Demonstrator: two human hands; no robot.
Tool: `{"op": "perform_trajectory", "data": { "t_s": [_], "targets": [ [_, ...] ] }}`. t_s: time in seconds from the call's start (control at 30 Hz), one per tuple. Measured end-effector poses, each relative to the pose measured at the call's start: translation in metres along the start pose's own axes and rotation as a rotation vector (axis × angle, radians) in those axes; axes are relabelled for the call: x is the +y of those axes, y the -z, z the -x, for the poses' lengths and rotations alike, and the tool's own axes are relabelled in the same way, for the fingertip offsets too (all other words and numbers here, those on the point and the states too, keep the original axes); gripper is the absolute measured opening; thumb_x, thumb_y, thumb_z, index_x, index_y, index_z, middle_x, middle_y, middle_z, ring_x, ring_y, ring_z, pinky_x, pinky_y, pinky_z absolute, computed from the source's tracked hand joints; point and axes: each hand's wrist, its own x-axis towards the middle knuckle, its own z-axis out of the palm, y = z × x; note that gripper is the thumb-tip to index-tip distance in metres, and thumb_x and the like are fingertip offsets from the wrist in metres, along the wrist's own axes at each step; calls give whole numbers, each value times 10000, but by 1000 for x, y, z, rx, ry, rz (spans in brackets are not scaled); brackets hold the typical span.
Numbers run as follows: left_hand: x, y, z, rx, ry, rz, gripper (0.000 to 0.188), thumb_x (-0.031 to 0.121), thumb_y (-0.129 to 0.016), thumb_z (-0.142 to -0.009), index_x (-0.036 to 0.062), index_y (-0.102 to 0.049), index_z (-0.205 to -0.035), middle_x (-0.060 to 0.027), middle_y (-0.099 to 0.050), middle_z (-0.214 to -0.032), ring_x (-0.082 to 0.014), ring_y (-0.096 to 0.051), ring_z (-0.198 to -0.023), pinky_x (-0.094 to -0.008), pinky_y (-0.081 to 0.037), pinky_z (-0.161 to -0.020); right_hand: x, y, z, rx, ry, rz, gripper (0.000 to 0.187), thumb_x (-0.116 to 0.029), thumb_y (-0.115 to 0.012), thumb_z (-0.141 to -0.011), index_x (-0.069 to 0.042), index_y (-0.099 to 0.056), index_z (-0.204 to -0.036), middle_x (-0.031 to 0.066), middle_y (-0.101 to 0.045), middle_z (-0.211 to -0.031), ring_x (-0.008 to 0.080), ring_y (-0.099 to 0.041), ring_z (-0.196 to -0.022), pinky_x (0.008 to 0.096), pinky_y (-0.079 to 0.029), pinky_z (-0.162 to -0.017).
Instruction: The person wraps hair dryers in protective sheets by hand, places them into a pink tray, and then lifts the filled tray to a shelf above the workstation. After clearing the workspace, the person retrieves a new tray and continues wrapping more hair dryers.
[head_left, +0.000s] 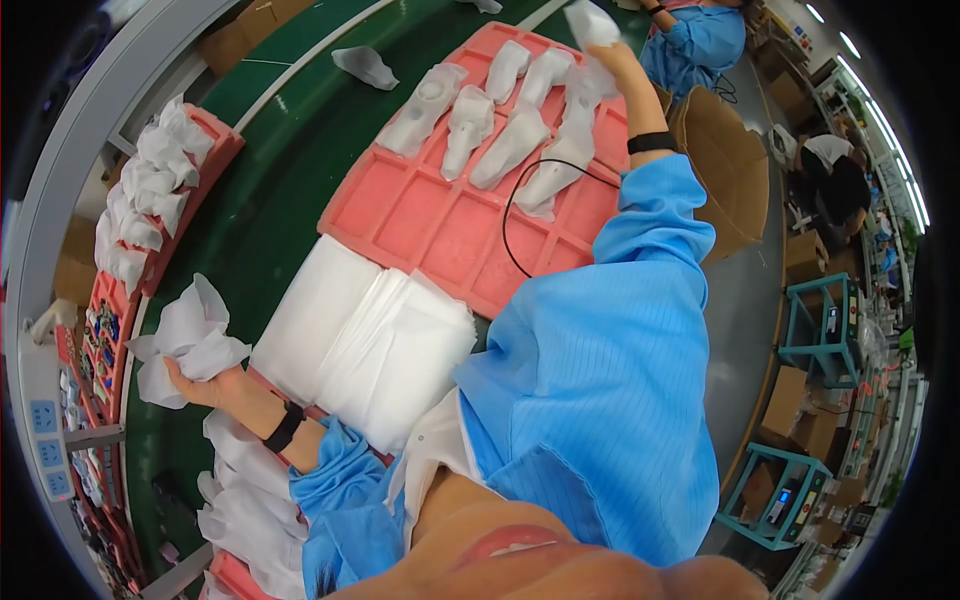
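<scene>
My left hand is closed around a crumpled white wrapping sheet at the left; whether anything lies inside it I cannot tell. Reaching to the far side, my right hand grips a white wrapped item above the far edge of a pink compartment tray. Several items in thin translucent wrapping lie in the tray's far compartments, while the nearer ones hold nothing. Between my arms rests a stack of flat white sheets, touching the tray's near side.
A green work surface carries a loose wrapped piece. At left, another pink tray holds wrapped bundles. White wrapping piles near my left forearm. A black cord crosses the tray. A cardboard box stands beside my right arm.
</scene>
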Motion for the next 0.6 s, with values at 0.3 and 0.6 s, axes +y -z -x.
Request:
{"op": "perform_trajectory", "data": {
  "t_s": [0.3, 0.6],
  "targets": [
    [-47, -19, 9, -14, 20, -101, 432, 221, -632, -797, 59, -494, -1172, -115, -554, -1176, -318, -526, -1071, -522, -418, -884, 196, 44, -73, 186, -32, 549, 392, -252, -537, -796, -57, -590, -1132, 209, -582, -1140, 304, -565, -1064, 375, -455, -851],
    [-31, -37, 22, -10, 225, -64, 520, 149, -600, -783, 6, -419, -1249, -152, -495, -1251, -337, -446, -1190, -493, -310, -1043, -10, -12, 126, 155, -22, 1092, 537, -409, -637, -764, 58, -605, -1028, 239, -614, -972, 332, -591, -937, 398, -468, -785]
  ]
}}
